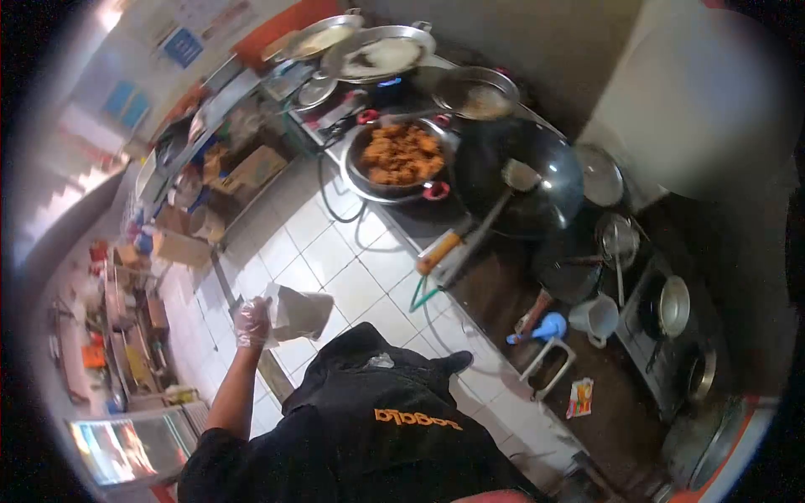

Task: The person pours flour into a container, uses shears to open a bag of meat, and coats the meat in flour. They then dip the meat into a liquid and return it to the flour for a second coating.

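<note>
My left hand (251, 323), in a clear plastic glove, is closed on a white paper bag (299, 313) out to the left, above the tiled floor. The bag looks light and somewhat crumpled; what is inside, if anything, does not show. Of my right side only a bit of skin appears at the bottom edge, and the right hand itself is out of view. Ahead, a metal pan with red handles holds brown fried pieces (402, 154). Beside it a large black wok (553, 189) has a wooden-handled spatula (480, 225) lying across it.
Further pans of pale liquid, one metal pan (381, 57) over a blue flame, stand at the back of the counter. A plastic jug (594, 318), a blue funnel-like thing (547, 328) and strainers (618, 236) lie to the right. Cardboard boxes (180, 249) line the left.
</note>
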Tool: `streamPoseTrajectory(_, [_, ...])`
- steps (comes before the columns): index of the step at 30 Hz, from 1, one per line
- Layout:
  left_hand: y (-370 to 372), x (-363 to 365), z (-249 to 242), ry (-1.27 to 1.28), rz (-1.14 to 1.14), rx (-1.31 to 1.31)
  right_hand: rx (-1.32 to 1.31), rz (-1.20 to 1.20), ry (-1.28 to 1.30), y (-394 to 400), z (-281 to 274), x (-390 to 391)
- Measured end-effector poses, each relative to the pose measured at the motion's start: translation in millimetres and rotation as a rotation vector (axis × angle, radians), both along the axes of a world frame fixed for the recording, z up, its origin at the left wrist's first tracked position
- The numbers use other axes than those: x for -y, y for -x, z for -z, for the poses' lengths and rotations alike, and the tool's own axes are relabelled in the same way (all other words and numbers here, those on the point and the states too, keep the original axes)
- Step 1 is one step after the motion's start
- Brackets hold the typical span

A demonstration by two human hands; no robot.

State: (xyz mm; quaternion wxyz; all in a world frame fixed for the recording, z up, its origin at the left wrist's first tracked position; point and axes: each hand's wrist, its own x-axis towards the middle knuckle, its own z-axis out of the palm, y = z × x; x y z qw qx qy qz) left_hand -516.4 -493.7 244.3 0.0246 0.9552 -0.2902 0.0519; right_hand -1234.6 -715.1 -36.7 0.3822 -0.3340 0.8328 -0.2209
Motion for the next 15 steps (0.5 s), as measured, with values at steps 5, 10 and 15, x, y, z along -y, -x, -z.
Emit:
streamPoseTrajectory(5, [-47.9, -53.2, -1.7, 0.086, 0.185, 0.069, 0.454, -0.128, -0.06, -187.7, -84.2, -7.9])
streamPoseTrajectory(10, [-135.3, -105.6, -43.5, 0.048, 0.197, 0.117, 0.717, -0.339, -0.179, -351.5, -140.5, -29.1])
streamPoseTrajectory(15, [-235.3, -159.2, -72.4, 0.053, 0.261, 0.194, 0.874, -0.509, -0.329, -485.4, -184.9, -50.1])
